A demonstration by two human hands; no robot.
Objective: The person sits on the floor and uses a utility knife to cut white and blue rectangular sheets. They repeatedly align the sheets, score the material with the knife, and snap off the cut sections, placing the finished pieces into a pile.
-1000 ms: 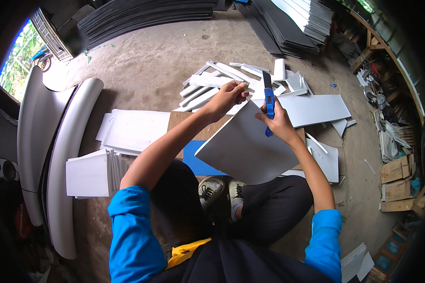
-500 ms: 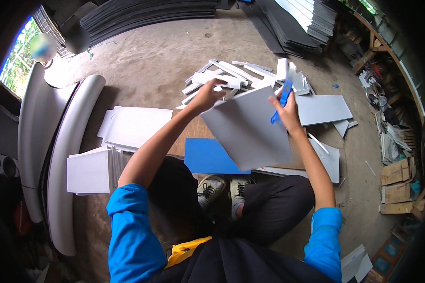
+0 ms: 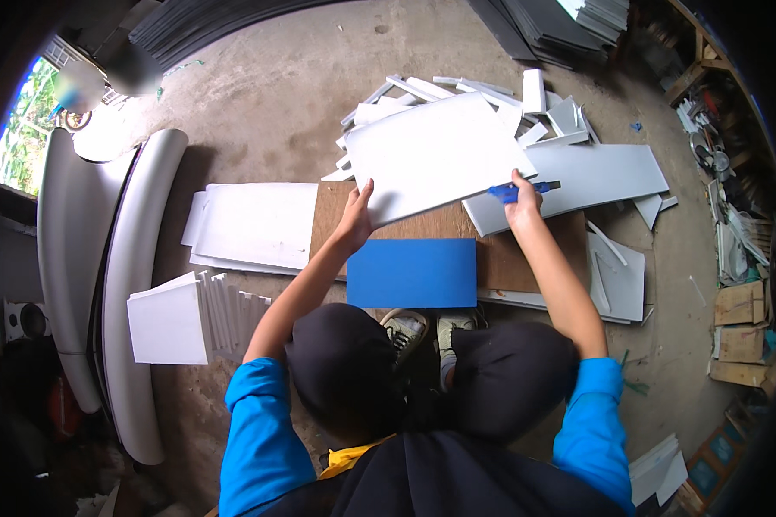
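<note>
A flat white foam sheet (image 3: 435, 151) is held up, slightly tilted, above a brown wooden board (image 3: 530, 258). My left hand (image 3: 355, 214) grips the sheet's near left corner, thumb on top. My right hand (image 3: 526, 202) is closed at its near right corner and also holds a blue utility knife (image 3: 507, 191), which lies across the fingers. Below the sheet, a blue rectangular panel (image 3: 412, 274) rests at the board's near edge, in front of my shoes. Part of the board is hidden by the held sheet.
White offcut strips (image 3: 535, 90) are heaped beyond the sheet. Larger white sheets lie left (image 3: 263, 215) and right (image 3: 608, 172) of the board. A stack of cut white pieces (image 3: 171, 320) stands near left, beside large white rolls (image 3: 134, 302). Black sheets (image 3: 543, 34) lie at the back.
The sheet has turned from a steep tilt to nearly level, its bright face now up. My left hand, raised with fingers bent before, has come down to hold its near left corner.
</note>
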